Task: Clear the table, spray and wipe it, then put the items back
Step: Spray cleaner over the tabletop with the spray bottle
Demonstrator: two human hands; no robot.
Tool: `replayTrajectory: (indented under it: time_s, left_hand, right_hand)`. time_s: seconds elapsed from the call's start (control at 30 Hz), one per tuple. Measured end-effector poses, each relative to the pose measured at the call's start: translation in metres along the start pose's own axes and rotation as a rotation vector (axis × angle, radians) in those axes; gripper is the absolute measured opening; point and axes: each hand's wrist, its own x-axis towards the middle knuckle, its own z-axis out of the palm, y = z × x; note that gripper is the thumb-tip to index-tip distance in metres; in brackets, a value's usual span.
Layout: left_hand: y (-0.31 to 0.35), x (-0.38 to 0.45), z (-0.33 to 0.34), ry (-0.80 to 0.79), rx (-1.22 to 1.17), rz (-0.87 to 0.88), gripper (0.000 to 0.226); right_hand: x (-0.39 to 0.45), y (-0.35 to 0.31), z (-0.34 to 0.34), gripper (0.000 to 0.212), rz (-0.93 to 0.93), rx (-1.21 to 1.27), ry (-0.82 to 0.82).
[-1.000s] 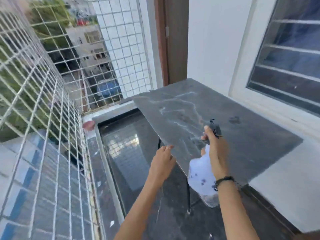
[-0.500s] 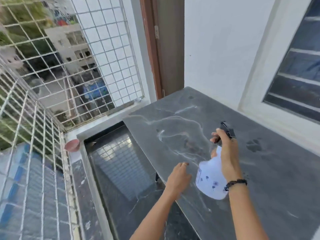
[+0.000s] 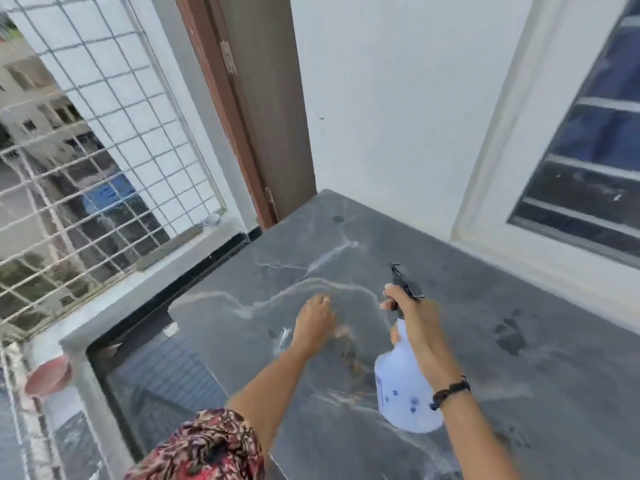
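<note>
Right hand (image 3: 417, 323) grips a white spray bottle (image 3: 403, 393) by its neck, forefinger at the black trigger, nozzle aimed over the gray marble table (image 3: 519, 289). Left hand (image 3: 317, 322) lies on the tabletop w/ fingers out, holding nothing; no cloth seen. Table looks cleared, w/ a few dark wet spots: spraying seems underway. Wiping & returning items are left.

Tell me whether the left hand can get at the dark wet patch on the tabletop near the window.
Probably not directly: the right hand and spray bottle sit between the left hand and the wet patch.
</note>
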Motion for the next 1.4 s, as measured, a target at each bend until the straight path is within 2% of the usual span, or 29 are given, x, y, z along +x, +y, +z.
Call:
replayTrajectory:
  time_s: [0.2, 0.3, 0.47, 0.67, 0.87, 1.3, 1.4]
  left_hand:
    - [-0.064, 0.135, -0.035, 0.059, 0.005, 0.080, 0.039]
    - [-0.094, 0.182, -0.035, 0.018, 0.045, 0.077, 0.043]
    - [-0.129, 0.237, -0.028, 0.107, 0.015, 0.087, 0.051]
    - [-0.134, 0.245, -0.018, 0.231, -0.010, 0.100, 0.066]
    - [-0.135, 0.247, -0.018, 0.228, -0.025, 0.087, 0.063]
    - [-0.135, 0.244, -0.020, 0.204, -0.015, 0.088, 0.057]
    - [-0.135, 0.245, -0.018, 0.207, -0.033, 0.099, 0.047]
  right_hand:
    - [0.087, -0.009, 0.046, 0.030, 0.043, -0.037, 0.088]
    - [0.125, -0.009, 0.074, 0.040, 0.071, -0.074, 0.130]
    - [0.176, -0.012, 0.114, 0.038, 0.118, -0.052, 0.162]
    - [0.212, -0.018, 0.145, 0.035, 0.163, -0.129, 0.201]
    - [0.218, -0.016, 0.158, 0.042, 0.158, -0.181, 0.292]
    - [0.169, 0.015, 0.143, 0.045, 0.284, -0.335, 0.152]
    - [0.163, 0.013, 0.136, 0.042, 0.258, -0.291, 0.205]
